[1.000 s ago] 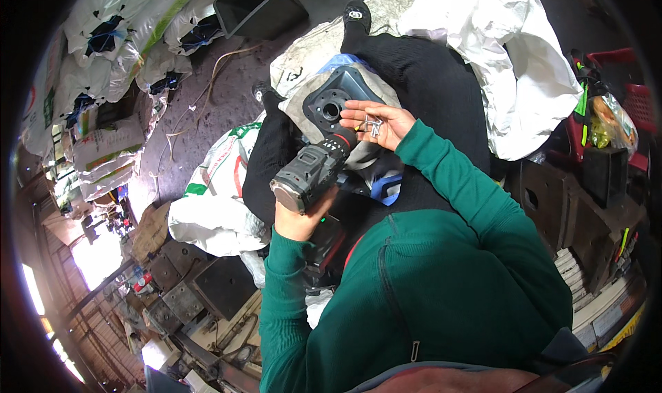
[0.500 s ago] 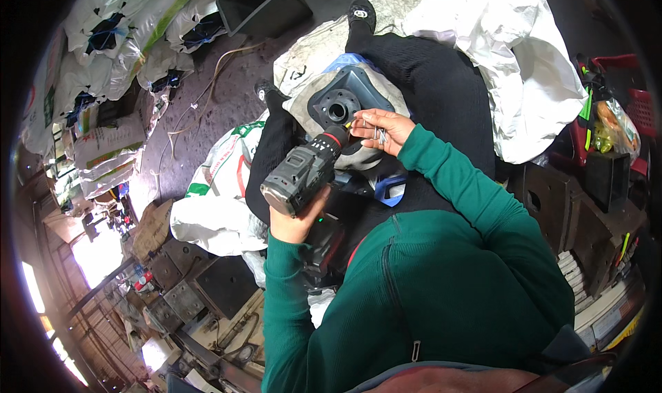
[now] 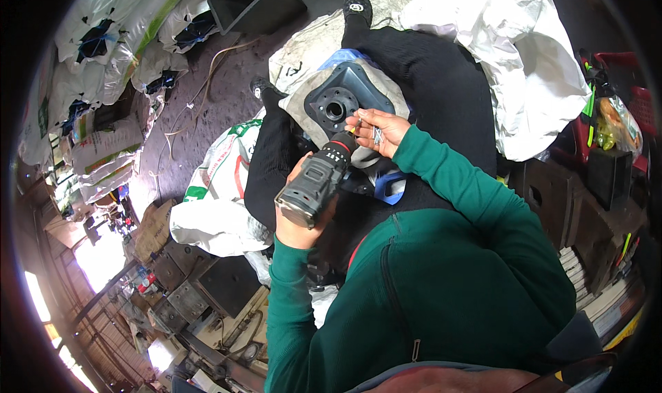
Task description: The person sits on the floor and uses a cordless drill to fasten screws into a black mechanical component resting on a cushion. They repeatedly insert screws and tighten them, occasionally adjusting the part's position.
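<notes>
My left hand (image 3: 295, 231) is closed round a grey and black cordless drill (image 3: 314, 189), whose nose points up and right. In my lap rests a dark grey plastic part (image 3: 365, 82) with a round flange (image 3: 320, 107), a central hole and small holes around it. Beside the flange's near edge, my right hand (image 3: 387, 129) is closed on several small silvery screws (image 3: 376, 135). Its thumb and forefinger pinch close to the drill's yellowish tip, at the rim of the flange. The exact contact there is too small to make out.
A pale cloth (image 3: 303, 117) lies under the part, with a blue handle-shaped piece (image 3: 390, 188) nearby. White sacks (image 3: 496, 62) lie at both sides of my legs. Far left are filled plastic bags (image 3: 103, 34) and a dark bin (image 3: 258, 6). Metal blocks (image 3: 552, 200) stand at right.
The drill has moved slightly right and its nose sits a little lower, nearer the rim. My left hand's fingers show more around its body. My right hand has barely moved.
</notes>
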The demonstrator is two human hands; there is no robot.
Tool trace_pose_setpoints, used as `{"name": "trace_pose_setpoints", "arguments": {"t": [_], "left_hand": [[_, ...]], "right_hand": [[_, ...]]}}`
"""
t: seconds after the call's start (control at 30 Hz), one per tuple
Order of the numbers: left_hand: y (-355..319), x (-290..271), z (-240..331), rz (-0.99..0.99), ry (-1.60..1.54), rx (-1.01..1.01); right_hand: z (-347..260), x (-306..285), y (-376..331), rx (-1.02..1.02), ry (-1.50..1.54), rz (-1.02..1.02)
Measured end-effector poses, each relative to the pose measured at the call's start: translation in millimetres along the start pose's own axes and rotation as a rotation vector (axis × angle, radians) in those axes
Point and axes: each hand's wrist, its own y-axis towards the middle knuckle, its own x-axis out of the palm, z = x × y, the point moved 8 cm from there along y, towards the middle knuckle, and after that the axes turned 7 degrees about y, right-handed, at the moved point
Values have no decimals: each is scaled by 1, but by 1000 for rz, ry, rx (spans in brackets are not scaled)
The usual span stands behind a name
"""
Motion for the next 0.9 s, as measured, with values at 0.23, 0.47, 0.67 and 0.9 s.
{"name": "trace_pose_setpoints", "arguments": {"t": [0.23, 0.47, 0.67, 0.9], "left_hand": [[1, 8, 8, -163, 81, -8], [21, -1, -19, -132, -40, -88], [37, 4, -35, -210, -23, -133], [56, 9, -34, -304, -107, -261]], "right_hand": [[5, -10, 3, 45, -100, 41], [-5, -53, 8, -143, -371, 294], [-9, -54, 21, -260, -623, 302], [-7, -48, 25, -223, -721, 357]]}}
